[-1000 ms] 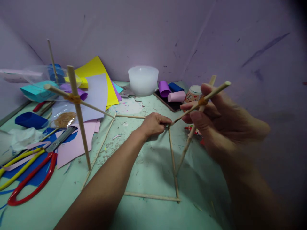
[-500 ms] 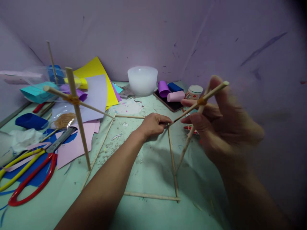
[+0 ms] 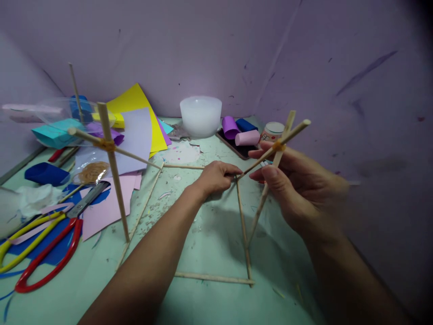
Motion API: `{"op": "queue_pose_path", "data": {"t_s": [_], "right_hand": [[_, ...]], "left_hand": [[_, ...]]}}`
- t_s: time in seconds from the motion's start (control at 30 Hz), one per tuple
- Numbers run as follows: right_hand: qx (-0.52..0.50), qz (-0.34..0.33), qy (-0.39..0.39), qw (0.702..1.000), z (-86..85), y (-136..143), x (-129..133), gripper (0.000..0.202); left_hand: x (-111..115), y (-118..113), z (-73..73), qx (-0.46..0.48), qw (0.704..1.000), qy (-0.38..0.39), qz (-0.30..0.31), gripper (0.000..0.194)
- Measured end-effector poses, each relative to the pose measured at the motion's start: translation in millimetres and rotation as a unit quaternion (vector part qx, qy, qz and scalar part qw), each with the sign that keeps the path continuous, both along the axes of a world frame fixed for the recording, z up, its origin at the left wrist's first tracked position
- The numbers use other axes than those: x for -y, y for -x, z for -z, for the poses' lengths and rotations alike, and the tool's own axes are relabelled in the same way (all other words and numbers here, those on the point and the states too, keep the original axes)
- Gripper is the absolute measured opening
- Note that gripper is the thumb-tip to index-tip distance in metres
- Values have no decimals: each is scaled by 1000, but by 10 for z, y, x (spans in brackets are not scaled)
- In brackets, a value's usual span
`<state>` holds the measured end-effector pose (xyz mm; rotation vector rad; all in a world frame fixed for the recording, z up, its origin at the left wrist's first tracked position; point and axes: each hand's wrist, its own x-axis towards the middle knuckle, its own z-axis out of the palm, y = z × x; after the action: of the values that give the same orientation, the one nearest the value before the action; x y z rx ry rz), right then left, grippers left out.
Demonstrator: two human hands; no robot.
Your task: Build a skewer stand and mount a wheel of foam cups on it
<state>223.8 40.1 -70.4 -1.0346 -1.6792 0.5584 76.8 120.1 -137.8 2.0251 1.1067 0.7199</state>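
A square frame of thin wooden sticks point(image 3: 214, 277) lies flat, with pairs of crossed sticks rising from its left and right sides. At the far right corner my left hand point(image 3: 216, 177) is closed, its fingertips pinching the foot of a slanting stick. My right hand point(image 3: 301, 185) is around the right crossed pair, thumb against one wooden stick point(image 3: 262, 201) and fingers behind it. Just above, an orange rubber band point(image 3: 278, 146) binds this crossing. The left crossed pair point(image 3: 115, 180) stands untouched, bound by another orange band point(image 3: 107, 145).
Red-and-yellow scissors point(image 3: 72, 212), coloured paper point(image 3: 133, 135) and a bag of rubber bands point(image 3: 93, 172) lie on the left. A white bowl point(image 3: 200, 118) stands at the back. Paper rolls point(image 3: 247, 137) rest on a dark phone-like slab point(image 3: 233, 145) beside a small cup point(image 3: 273, 131). Walls bound the back and right.
My right hand has come down from the top of the right crossed sticks to just below the band, uncovering the stick ends. My left hand has stayed at the corner.
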Motion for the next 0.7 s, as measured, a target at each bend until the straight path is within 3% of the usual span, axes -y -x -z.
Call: {"op": "queue_pose_path", "data": {"t_s": [0.17, 0.33, 0.5, 0.63, 0.7], "right_hand": [[4, 4, 7, 1000, 2, -10, -8, 27], [-3, 18, -18, 1000, 58, -10, -27, 25], [-16, 10, -28, 999, 62, -24, -26, 28], [-36, 10, -2, 999, 56, -9, -22, 29], [-32, 19, 2, 999, 51, 4, -21, 29]], "left_hand": [[-5, 16, -198, -13, 1000, -3, 3, 35], [94, 10, -645, -50, 995, -51, -72, 35], [627, -109, -1022, -124, 970, -164, -126, 26], [1125, 26, -1118, -128, 921, -272, -248, 32], [1392, 232, -1128, -98, 904, -336, -245, 30]]}}
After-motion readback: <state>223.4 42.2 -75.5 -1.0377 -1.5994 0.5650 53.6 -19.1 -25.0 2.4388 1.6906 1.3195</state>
